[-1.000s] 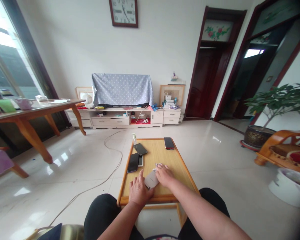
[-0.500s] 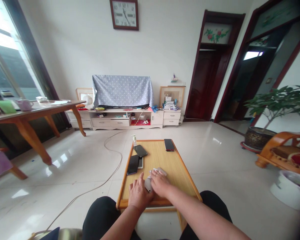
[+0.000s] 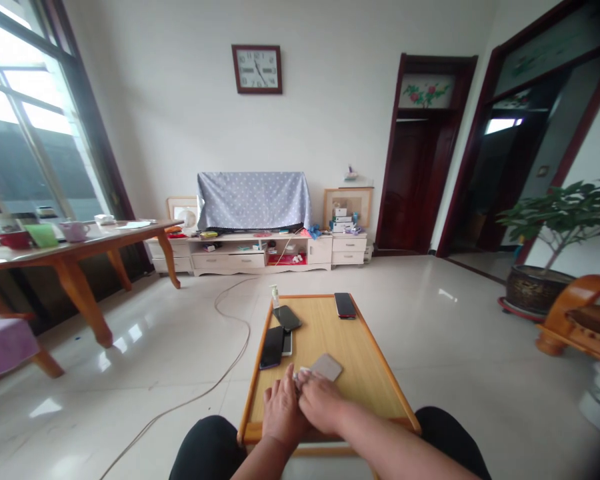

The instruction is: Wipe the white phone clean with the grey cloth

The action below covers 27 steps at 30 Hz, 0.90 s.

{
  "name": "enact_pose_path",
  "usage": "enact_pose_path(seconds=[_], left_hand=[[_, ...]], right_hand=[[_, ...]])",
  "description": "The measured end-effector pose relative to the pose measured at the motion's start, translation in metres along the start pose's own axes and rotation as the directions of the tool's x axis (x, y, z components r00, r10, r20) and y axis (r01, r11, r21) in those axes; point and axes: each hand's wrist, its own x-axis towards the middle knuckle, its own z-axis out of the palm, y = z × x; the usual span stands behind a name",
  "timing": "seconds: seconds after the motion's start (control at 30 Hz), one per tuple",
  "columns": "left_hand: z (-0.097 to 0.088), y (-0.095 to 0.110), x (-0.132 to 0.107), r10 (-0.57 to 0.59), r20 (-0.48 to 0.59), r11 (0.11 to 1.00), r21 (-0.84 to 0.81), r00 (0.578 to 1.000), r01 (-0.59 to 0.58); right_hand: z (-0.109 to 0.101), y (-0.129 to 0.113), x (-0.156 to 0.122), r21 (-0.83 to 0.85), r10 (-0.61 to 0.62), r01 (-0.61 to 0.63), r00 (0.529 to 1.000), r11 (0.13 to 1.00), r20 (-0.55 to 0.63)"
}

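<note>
A pinkish-grey phone [image 3: 327, 367] lies slantwise at the near part of a small wooden table [image 3: 365, 393], its far end showing past my hands. My left hand [image 3: 283, 403] is curled at the near left end of the phone, gripping it, and one finger points up and forward. My right hand [image 3: 320, 400] is bent over the phone, with a bit of white cloth or tissue [image 3: 303, 371] showing at its fingertips. The hands touch each other and hide the phone's near end. Left of them, a dark phone [image 3: 271, 348] rests partly on a pale-edged phone [image 3: 287, 343].
Another dark phone [image 3: 287, 317] lies near a pump bottle [image 3: 275, 295] at the table's far left. One more phone [image 3: 345, 305] sits at the far right corner. A cable [image 3: 180, 399] runs across the floor at the left. My knees flank the table.
My view has tilted up, so everything sits lower in the picture. My right hand has slid back towards my left hand, uncovering more of the phone's far end and covering its near end.
</note>
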Motion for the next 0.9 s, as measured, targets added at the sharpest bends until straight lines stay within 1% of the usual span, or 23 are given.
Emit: enact_pose_path(seconds=[0.03, 0.07, 0.13, 0.2, 0.23, 0.27, 0.33, 0.37, 0.4, 0.47, 0.5, 0.53, 0.57, 0.6, 0.67, 0.7, 0.73, 0.77, 0.8, 0.87, 0.9], left_hand=[[-0.001, 0.000, 0.000, -0.002, 0.000, 1.000, 0.000, 1.000, 0.002], [-0.001, 0.001, 0.000, -0.009, -0.003, 1.000, -0.002, 1.000, 0.009], [-0.003, 0.004, -0.001, -0.027, -0.015, 1.000, -0.004, 1.000, 0.027], [-0.003, 0.005, -0.001, -0.031, -0.026, 1.000, 0.001, 0.999, 0.031], [-0.003, 0.005, -0.002, -0.029, -0.030, 1.000, 0.006, 0.999, 0.029], [-0.002, 0.005, -0.002, -0.025, -0.032, 1.000, 0.012, 0.999, 0.026], [0.000, 0.003, -0.002, -0.020, -0.034, 0.999, 0.025, 0.999, 0.021], [0.000, 0.002, -0.002, -0.015, -0.033, 0.999, 0.030, 0.999, 0.016], [0.001, 0.001, -0.002, -0.004, -0.034, 0.999, 0.034, 0.999, 0.005], [0.001, -0.001, -0.002, 0.022, -0.040, 0.999, 0.039, 0.999, -0.020], [0.000, 0.000, -0.002, 0.025, -0.046, 0.999, 0.040, 0.999, -0.023], [-0.001, 0.000, -0.003, 0.023, -0.051, 0.999, 0.038, 0.998, -0.021], [-0.002, 0.001, -0.003, 0.015, -0.053, 0.999, 0.036, 0.998, -0.013], [-0.003, 0.003, -0.003, 0.005, -0.053, 0.999, 0.034, 0.999, -0.003], [-0.003, 0.005, -0.004, -0.007, -0.057, 0.999, 0.035, 0.998, 0.009], [-0.003, 0.005, -0.004, -0.005, -0.062, 0.999, 0.038, 0.998, 0.007], [-0.002, 0.005, -0.004, -0.002, -0.068, 0.999, 0.040, 0.998, 0.005], [-0.001, 0.004, -0.004, 0.000, -0.071, 0.999, 0.041, 0.997, 0.003], [0.000, 0.003, -0.003, 0.001, -0.072, 0.999, 0.041, 0.997, 0.002], [0.001, 0.001, -0.003, 0.003, -0.065, 0.999, 0.042, 0.998, -0.001], [0.001, 0.001, -0.003, 0.006, -0.059, 0.999, 0.043, 0.998, -0.003]], right_hand=[[0.003, -0.002, -0.001, 0.010, -0.022, 0.022, 1.000, 1.000, 0.008], [0.003, -0.001, -0.001, 0.014, -0.012, 0.012, 1.000, 1.000, 0.011], [-0.005, 0.012, 0.001, 0.007, 0.094, -0.094, 0.996, 0.996, 0.001], [-0.016, 0.029, 0.005, -0.008, 0.209, -0.209, 0.977, 0.978, -0.031], [-0.020, 0.035, 0.005, -0.011, 0.247, -0.247, 0.968, 0.969, -0.049], [-0.022, 0.038, 0.005, -0.014, 0.275, -0.276, 0.960, 0.961, -0.062], [-0.017, 0.032, 0.000, -0.017, 0.292, -0.293, 0.954, 0.956, -0.065], [-0.012, 0.024, -0.003, -0.011, 0.264, -0.265, 0.963, 0.964, -0.056], [-0.005, 0.016, -0.008, 0.003, 0.207, -0.207, 0.977, 0.978, -0.043], [0.005, 0.001, -0.016, 0.050, 0.034, -0.033, 0.999, 0.998, -0.021], [0.007, -0.002, -0.019, 0.067, -0.038, 0.039, 0.999, 0.997, -0.012], [0.006, -0.001, -0.020, 0.072, -0.065, 0.065, 0.998, 0.995, -0.005], [0.002, 0.003, -0.020, 0.063, -0.035, 0.035, 0.999, 0.997, 0.000], [-0.003, 0.009, -0.019, 0.044, 0.039, -0.039, 0.999, 0.998, -0.002], [-0.016, 0.023, -0.015, 0.010, 0.209, -0.208, 0.978, 0.978, -0.024], [-0.020, 0.028, -0.013, 0.002, 0.268, -0.268, 0.963, 0.964, -0.039], [-0.023, 0.029, -0.013, 0.000, 0.291, -0.291, 0.956, 0.957, -0.046], [-0.023, 0.026, -0.014, 0.003, 0.275, -0.275, 0.960, 0.961, -0.042], [-0.020, 0.021, -0.017, 0.014, 0.227, -0.226, 0.973, 0.974, -0.032], [-0.011, 0.006, -0.025, 0.057, 0.062, -0.061, 0.998, 0.997, -0.011], [-0.007, -0.001, -0.029, 0.081, -0.025, 0.025, 1.000, 0.996, -0.007]])
